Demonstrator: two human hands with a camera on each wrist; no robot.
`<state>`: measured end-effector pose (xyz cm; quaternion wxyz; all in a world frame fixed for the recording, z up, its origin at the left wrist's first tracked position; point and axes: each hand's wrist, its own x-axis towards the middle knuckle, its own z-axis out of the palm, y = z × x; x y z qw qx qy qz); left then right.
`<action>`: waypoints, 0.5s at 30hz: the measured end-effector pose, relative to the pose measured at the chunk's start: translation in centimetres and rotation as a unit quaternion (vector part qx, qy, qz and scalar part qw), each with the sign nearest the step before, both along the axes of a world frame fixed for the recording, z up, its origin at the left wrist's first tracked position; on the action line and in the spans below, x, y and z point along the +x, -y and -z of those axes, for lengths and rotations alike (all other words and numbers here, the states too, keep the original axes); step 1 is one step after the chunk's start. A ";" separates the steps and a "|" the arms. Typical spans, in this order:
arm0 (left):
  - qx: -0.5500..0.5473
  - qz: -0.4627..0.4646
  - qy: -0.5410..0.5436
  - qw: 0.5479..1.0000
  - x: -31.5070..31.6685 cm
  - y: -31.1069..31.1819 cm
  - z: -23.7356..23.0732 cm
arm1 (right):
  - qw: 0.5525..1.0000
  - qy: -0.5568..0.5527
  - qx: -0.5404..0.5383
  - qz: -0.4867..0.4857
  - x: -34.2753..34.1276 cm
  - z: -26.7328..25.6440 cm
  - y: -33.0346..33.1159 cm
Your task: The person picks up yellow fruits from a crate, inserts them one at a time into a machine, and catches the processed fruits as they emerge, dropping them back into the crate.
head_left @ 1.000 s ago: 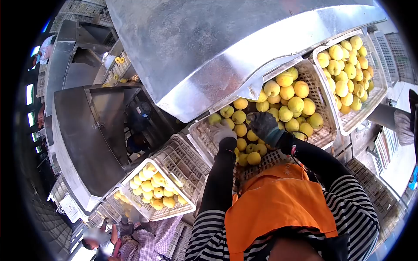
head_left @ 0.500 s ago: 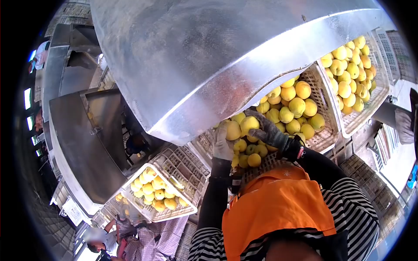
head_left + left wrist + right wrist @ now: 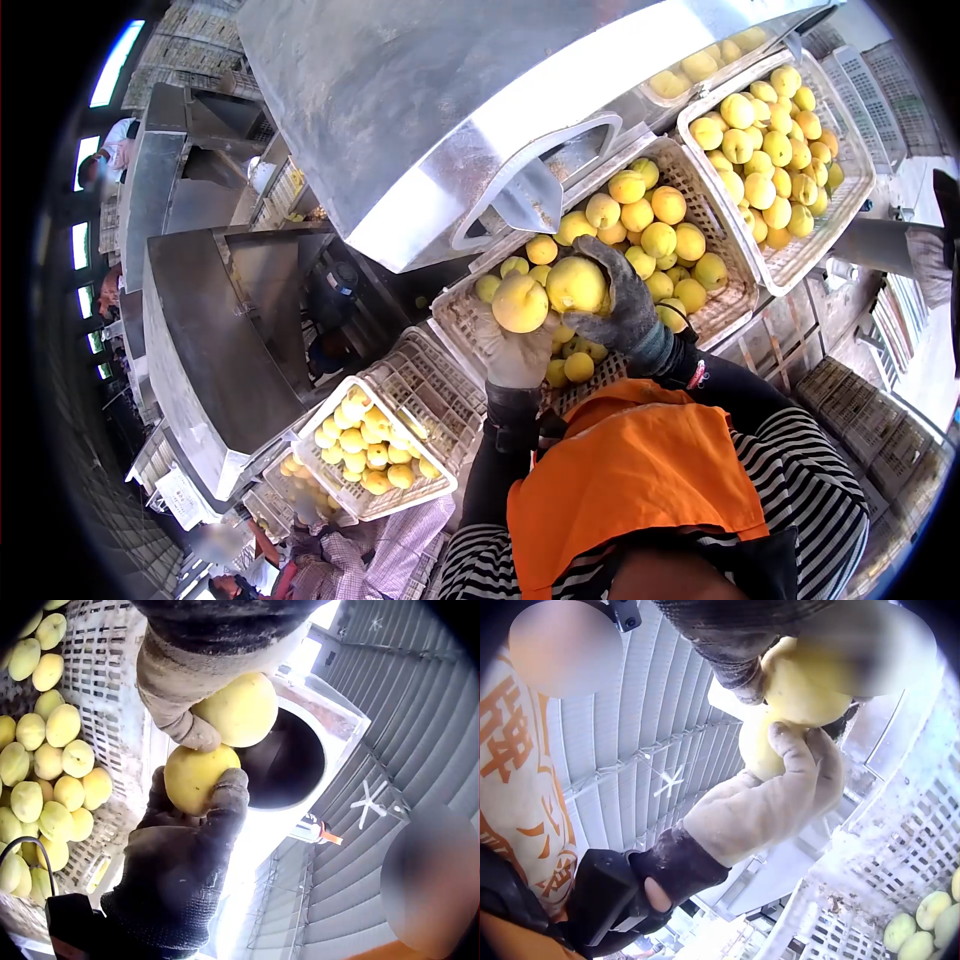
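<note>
Just above a plastic crate [image 3: 735, 235] of yellow peaches, both gloved hands are raised close together. My left hand [image 3: 513, 352], in a pale glove, holds a yellow peach [image 3: 520, 303], its fingers bent around the side in the right wrist view. A second peach [image 3: 577, 285] is gripped in my right hand [image 3: 632, 312], which wears a dark glove. The left wrist view has the left-hand peach [image 3: 240, 710] right at the other peach [image 3: 195, 780], with the dark thumb and fingers on either side of the latter.
A metal chute [image 3: 535, 195] on a large machine [image 3: 430, 90] overhangs the crate's far side. Another full peach crate [image 3: 850, 205] stands at right. At lower left, a tilted crate [image 3: 440, 490] holds more peaches, near a person in checked clothing [image 3: 410, 535].
Both hands have come up out of the crate, each bringing a peach, and drawn together. The head view has shifted, so more of the chute shows.
</note>
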<state>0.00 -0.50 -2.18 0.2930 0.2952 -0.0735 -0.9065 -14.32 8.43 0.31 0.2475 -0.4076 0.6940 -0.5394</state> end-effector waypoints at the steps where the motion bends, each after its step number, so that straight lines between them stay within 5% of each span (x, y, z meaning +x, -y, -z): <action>1: 0.003 -0.009 -0.018 1.000 -0.4 0.0 -0.7 | 1.000 -0.002 -0.003 0.004 -0.2 -0.7 0.1; 5: -0.128 -0.007 -0.149 0.980 -0.7 0.6 -1.0 | 0.999 0.002 0.005 -0.049 -0.7 -1.5 -0.1; 6: -0.118 0.001 -0.147 0.982 -0.5 0.7 -0.8 | 0.996 -0.018 -0.010 -0.088 -0.8 -1.6 -0.2; 7: -0.108 0.008 -0.145 0.983 -0.3 0.7 -0.5 | 0.983 0.153 0.016 -0.104 -1.0 -2.8 -0.3; 10: -0.027 0.005 -0.159 0.987 -1.1 0.9 -1.8 | 0.991 0.020 0.042 -0.124 -0.6 -2.6 -0.4; 12: 0.047 -0.006 -0.173 0.984 -1.8 0.6 -2.7 | 0.993 0.070 0.015 -0.093 -0.2 -3.3 -0.3; 13: -0.123 -0.012 -0.016 0.992 -2.0 0.2 -2.9 | 0.991 0.122 -0.010 -0.061 0.1 -3.5 -0.4; 14: -0.288 -0.016 0.140 0.947 -2.1 0.1 -3.0 | 0.990 0.123 -0.009 -0.062 0.0 -3.2 -0.6; 15: -0.288 -0.018 0.138 0.947 -2.2 0.5 -2.8 | 0.987 0.128 -0.004 -0.098 -0.5 -2.9 -0.8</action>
